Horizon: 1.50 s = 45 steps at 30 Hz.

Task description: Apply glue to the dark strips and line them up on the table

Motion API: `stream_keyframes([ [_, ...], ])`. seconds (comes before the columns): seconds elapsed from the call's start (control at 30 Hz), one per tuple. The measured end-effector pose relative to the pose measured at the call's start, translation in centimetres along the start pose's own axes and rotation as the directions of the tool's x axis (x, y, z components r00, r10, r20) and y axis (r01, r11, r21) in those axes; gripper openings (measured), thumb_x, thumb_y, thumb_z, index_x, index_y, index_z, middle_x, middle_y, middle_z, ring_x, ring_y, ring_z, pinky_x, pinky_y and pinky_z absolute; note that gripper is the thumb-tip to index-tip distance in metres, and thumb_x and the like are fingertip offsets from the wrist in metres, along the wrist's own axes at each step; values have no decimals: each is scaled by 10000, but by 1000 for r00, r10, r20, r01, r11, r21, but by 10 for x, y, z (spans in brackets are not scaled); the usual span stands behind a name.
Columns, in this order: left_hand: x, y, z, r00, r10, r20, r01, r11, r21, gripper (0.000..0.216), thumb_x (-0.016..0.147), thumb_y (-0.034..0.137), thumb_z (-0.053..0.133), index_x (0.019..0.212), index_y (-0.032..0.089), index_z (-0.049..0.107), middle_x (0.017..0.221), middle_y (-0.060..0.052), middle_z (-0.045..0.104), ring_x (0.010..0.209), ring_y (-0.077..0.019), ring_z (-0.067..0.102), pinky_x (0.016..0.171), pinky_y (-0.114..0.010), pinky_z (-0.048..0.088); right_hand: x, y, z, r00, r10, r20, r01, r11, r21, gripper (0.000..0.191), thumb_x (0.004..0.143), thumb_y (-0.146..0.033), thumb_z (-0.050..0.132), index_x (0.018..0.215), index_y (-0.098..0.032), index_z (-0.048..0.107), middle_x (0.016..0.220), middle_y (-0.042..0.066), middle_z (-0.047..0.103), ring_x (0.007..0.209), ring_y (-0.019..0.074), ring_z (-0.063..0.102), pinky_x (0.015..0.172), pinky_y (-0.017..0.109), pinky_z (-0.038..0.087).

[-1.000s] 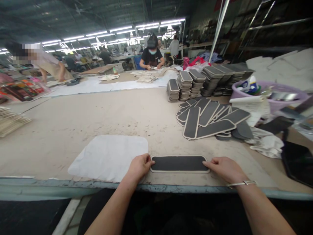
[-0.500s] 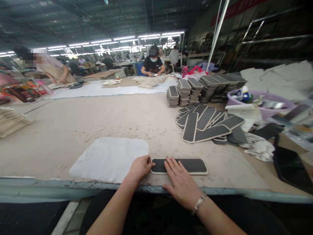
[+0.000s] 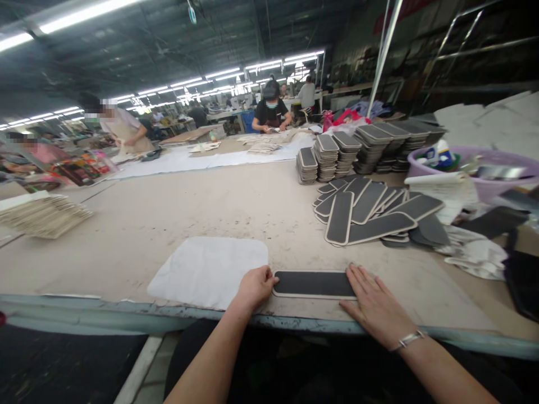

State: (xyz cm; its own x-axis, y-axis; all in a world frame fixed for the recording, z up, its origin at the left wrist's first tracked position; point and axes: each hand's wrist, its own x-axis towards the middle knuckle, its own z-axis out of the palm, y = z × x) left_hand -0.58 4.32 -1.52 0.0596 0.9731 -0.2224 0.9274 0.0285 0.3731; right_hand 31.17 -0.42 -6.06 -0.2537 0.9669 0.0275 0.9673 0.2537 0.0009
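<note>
A long dark grey panel with a pale border and rounded corners (image 3: 314, 284) lies flat near the table's front edge. My left hand (image 3: 256, 287) is closed at its left end, fingers pinched together at the edge with the thumb tip touching the panel. Flat over the right end rests my right hand (image 3: 377, 303), its fingers stretched out and covering that end. A white sheet with rounded corners (image 3: 210, 269) lies to the left, partly behind my left hand and forearm.
Similar dark panels lie in a loose fanned pile (image 3: 366, 210), with tall stacks of them (image 3: 326, 157) behind. A purple basin (image 3: 484, 185) and a crumpled white cloth (image 3: 475, 252) are at the right. Pale pieces are stacked (image 3: 50, 216) at left. Co-workers (image 3: 272, 109) work beyond.
My right hand has slid right along the panel, from its middle to its right end. My left hand stays at the left end. The whole view has shifted and tilted slightly.
</note>
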Motion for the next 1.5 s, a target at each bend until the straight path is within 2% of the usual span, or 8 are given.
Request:
stream_keyframes([
  [0.2,-15,1,-20,993,-77,-84,73,996,-49,198,915,333,492,979,180,599,717,-12,667,748,-179,641,695,-269,449,2,-5,7,999,18,-45,-16,999,49,820,862,-641,297,1461,-82,337,1545,86,200,1426,265,199,1148,494,227],
  [0.33,-36,58,-12,946,202,-252,-219,975,-42,405,954,374,407,1283,160,505,1169,-93,659,1089,-203,603,978,-319,443,2,-4,13,998,27,-57,-23,998,63,825,847,-624,311,1458,-70,338,1538,93,214,1424,270,201,1145,502,219],
  [0.43,-38,120,18,830,555,-59,-557,830,-23,623,957,516,332,1463,153,325,1523,-109,351,1421,-250,276,1168,-393,261,0,1,22,997,3,-80,3,997,73,745,843,-522,319,1431,-72,396,1522,102,267,1418,287,214,1130,528,233],
  [0.57,-26,160,55,788,601,133,-604,797,-24,775,947,608,186,1525,98,105,1586,-147,148,1468,-286,97,1188,-509,157,0,6,31,996,-43,-72,50,993,104,653,795,-344,328,1389,-116,479,1496,94,343,1419,282,211,1132,526,223],
  [0.93,-26,34,9,870,446,213,-490,834,255,721,956,561,286,1522,136,147,1593,-109,99,1473,-254,55,1197,-444,85,3,-5,8,998,32,-56,-23,987,162,829,842,-638,348,1453,-79,354,1540,101,224,1428,276,184,1157,506,183],
  [1.17,-24,29,18,868,466,172,-496,818,292,755,938,580,310,1523,129,153,1593,-103,120,1471,-274,68,1192,-456,87,7,-29,-13,997,80,-9,-77,982,173,837,876,-633,358,1473,-52,280,1546,134,159,1441,314,100,1146,584,95],
  [1.37,-19,22,24,870,461,175,-493,806,328,724,932,542,341,1522,154,180,1590,-90,122,1470,-272,81,1190,-464,113,27,-94,-24,974,-225,6,207,907,368,839,883,-685,357,1491,-116,253,1545,110,189,1444,249,114,1179,489,95],
  [1.5,-21,25,19,870,456,187,-493,813,310,723,942,536,308,1526,140,151,1588,-86,101,1470,-260,78,1193,-460,108,22,-63,-22,987,-151,49,124,924,362,834,873,-653,417,1481,-102,270,1541,113,184,1440,251,136,1178,476,128],
])
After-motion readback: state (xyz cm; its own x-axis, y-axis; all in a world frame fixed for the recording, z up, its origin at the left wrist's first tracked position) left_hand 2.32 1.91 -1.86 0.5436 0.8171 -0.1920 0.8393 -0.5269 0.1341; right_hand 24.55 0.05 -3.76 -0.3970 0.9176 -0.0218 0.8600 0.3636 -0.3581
